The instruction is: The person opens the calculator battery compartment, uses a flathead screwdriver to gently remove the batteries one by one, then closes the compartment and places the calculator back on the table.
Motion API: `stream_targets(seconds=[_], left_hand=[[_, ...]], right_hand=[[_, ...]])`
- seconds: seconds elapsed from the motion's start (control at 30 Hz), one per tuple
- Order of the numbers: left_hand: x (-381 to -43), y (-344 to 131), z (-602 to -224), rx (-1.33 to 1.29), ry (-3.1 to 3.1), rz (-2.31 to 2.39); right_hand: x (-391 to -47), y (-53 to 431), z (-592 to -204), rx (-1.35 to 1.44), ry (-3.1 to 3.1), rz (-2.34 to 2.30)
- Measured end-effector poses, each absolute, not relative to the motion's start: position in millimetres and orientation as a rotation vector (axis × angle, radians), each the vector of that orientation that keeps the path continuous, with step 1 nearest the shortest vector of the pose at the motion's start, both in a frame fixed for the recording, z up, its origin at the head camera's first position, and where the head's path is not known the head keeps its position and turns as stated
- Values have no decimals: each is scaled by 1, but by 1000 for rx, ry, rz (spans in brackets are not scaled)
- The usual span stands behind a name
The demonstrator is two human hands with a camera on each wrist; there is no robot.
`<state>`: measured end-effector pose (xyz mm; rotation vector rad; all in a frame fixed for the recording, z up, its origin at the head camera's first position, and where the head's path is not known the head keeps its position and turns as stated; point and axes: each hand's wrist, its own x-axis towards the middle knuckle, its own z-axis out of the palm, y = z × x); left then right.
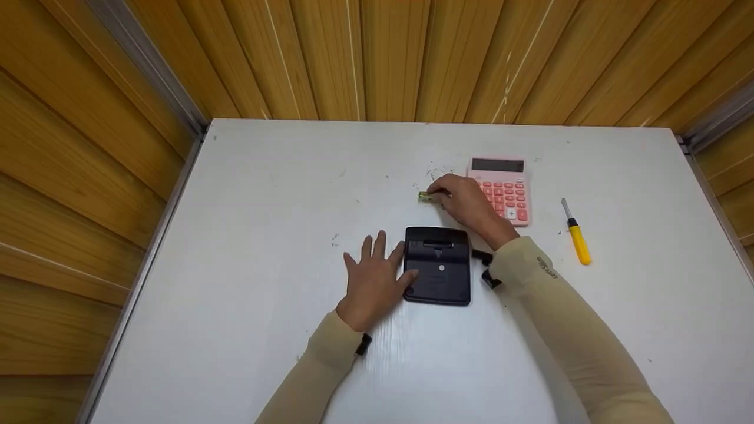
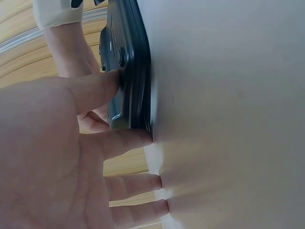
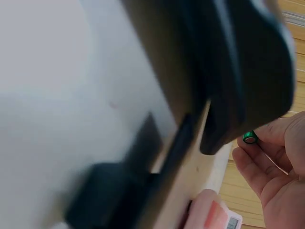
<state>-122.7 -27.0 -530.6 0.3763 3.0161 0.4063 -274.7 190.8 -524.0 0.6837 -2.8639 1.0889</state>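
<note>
A black calculator lies on the table with its back facing up; a dark slot shows near its far edge. Beside its left side my left hand rests with fingers spread and straight. In the left wrist view the thumb presses on the calculator's edge, and the fingertips touch the table. Farther off, my right hand pinches a small green battery between thumb and fingers. The battery's round end shows in the right wrist view.
A pink calculator lies face up, partly covered by the right hand. To its right is a screwdriver with a yellow handle. White tabletop surrounds these, with wood-patterned panels behind.
</note>
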Motion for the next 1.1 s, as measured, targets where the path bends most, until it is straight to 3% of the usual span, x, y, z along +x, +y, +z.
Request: stream_targets(seconds=[1.1], left_hand=[[-123, -26, -531, 369, 3020, 409]], right_hand=[[-278, 193, -534, 745, -2909, 1003]])
